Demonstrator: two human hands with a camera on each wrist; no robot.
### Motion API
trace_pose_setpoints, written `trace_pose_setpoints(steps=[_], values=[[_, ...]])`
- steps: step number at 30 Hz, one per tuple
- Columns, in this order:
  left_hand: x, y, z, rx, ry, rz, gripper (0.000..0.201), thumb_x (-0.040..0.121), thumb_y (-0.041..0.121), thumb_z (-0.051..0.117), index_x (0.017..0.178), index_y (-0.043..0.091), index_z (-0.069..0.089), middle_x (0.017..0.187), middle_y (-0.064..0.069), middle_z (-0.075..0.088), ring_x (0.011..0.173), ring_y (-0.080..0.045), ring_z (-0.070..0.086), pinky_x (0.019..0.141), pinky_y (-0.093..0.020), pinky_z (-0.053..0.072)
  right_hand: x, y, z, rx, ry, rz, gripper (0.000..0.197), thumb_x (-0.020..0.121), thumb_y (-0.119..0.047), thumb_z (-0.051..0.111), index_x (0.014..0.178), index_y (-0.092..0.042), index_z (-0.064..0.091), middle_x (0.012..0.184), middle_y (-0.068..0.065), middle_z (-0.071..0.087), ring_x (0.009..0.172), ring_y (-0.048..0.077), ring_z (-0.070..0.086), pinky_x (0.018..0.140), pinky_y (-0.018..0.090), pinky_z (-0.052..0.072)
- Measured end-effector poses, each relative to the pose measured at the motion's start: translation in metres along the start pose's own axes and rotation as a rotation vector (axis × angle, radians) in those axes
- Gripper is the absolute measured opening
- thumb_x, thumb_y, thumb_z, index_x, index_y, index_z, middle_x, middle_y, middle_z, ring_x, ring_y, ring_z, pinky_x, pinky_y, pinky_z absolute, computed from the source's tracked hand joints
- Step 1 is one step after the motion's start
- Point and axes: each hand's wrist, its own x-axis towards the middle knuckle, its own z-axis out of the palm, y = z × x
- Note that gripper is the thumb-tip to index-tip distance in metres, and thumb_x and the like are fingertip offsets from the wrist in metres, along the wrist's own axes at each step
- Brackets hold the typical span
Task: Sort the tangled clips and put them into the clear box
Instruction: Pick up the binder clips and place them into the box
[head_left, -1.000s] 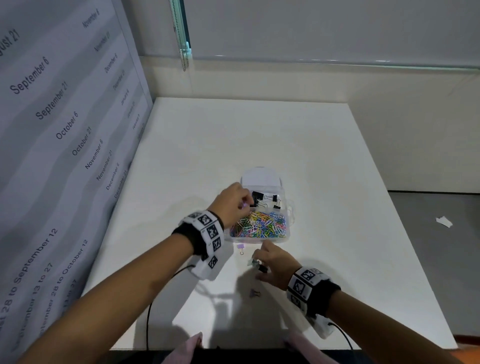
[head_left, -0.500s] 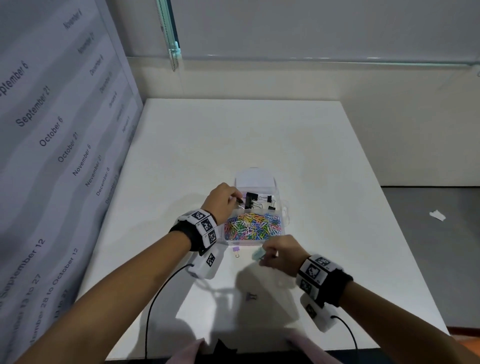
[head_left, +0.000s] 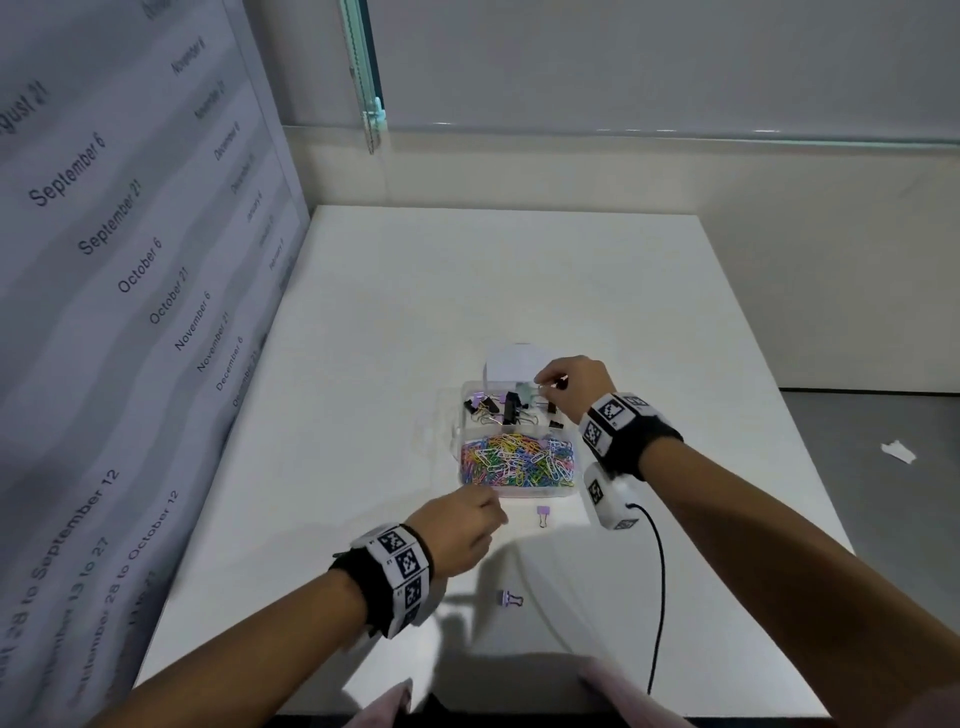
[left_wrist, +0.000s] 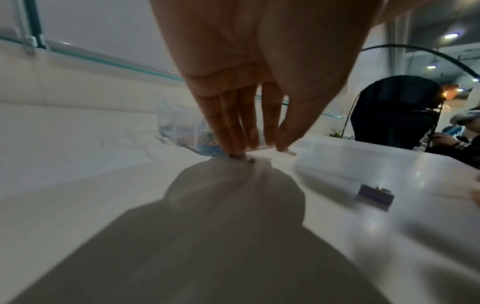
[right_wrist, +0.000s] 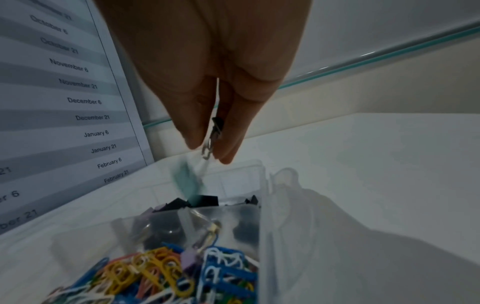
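The clear box (head_left: 567, 491) stands mid-table, its near section full of coloured paper clips (head_left: 519, 462) and its far section holding black binder clips (head_left: 506, 410). My right hand (head_left: 543, 382) hovers over the far section and pinches the wire loops of a small black clip (right_wrist: 217, 123). A teal binder clip (right_wrist: 187, 183) shows blurred just below it; whether it still hangs on I cannot tell. My left hand (head_left: 493, 512) reaches down at the box's front left corner, straight fingertips (left_wrist: 235, 144) touching a small metal clip (left_wrist: 242, 157) on the table. Two purple binder clips (head_left: 542, 514) (head_left: 508, 598) lie nearer me.
A calendar panel (head_left: 130, 312) walls off the table's left side, and a wall rises behind. The box's lid (head_left: 514, 358) is folded back beyond it. A black cable (head_left: 660, 571) trails from my right wrist. The table's right edge drops to a grey floor.
My right hand carried the teal clip from the box's front up over the far section. My left hand left that section and came down to the table by the box's front.
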Motion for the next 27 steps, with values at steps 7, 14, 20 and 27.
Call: trace_pose_setpoints(steps=[7, 14, 20, 27], values=[[-0.004, -0.012, 0.023, 0.164, 0.087, 0.063, 0.046, 0.072, 0.022, 0.075, 0.113, 0.016, 0.055, 0.118, -0.003, 0.063, 0.099, -0.018, 0.065, 0.059, -0.028, 0.059, -0.016, 0.008, 0.003, -0.02, -0.006, -0.015, 0.034, 0.082, 0.001, 0.049, 0.102, -0.019, 0.067, 0.12, 0.007, 0.063, 0.105, 0.024, 0.059, 0.087, 0.029, 0.047], [-0.002, -0.02, 0.025, 0.171, 0.144, 0.096, 0.018, 0.079, 0.014, 0.039, 0.086, 0.012, 0.056, 0.094, -0.007, 0.063, 0.085, -0.024, 0.062, 0.051, -0.03, 0.055, -0.071, 0.017, 0.01, -0.026, -0.147, -0.208, 0.023, 0.08, 0.0, 0.05, 0.08, -0.012, 0.07, 0.087, 0.006, 0.071, 0.061, 0.006, 0.05, 0.07, 0.023, 0.041], [-0.007, -0.024, 0.019, 0.192, 0.13, 0.111, 0.021, 0.078, 0.018, 0.037, 0.077, 0.018, 0.058, 0.077, 0.002, 0.061, 0.077, -0.015, 0.053, 0.046, -0.024, 0.051, -0.102, 0.032, 0.032, -0.305, -0.425, -0.266, 0.036, 0.083, -0.003, 0.047, 0.112, -0.017, 0.062, 0.123, 0.0, 0.061, 0.104, 0.017, 0.056, 0.084, 0.018, 0.035], [-0.011, -0.025, 0.007, 0.379, 0.083, 0.149, 0.027, 0.076, 0.017, 0.041, 0.076, 0.024, 0.067, 0.072, 0.01, 0.067, 0.066, -0.01, 0.064, 0.05, -0.019, 0.05, -0.1, 0.035, 0.05, -0.519, -0.536, -0.443, 0.033, 0.097, -0.017, 0.034, 0.125, -0.013, 0.051, 0.137, 0.006, 0.05, 0.125, 0.024, 0.047, 0.099, 0.027, 0.039]])
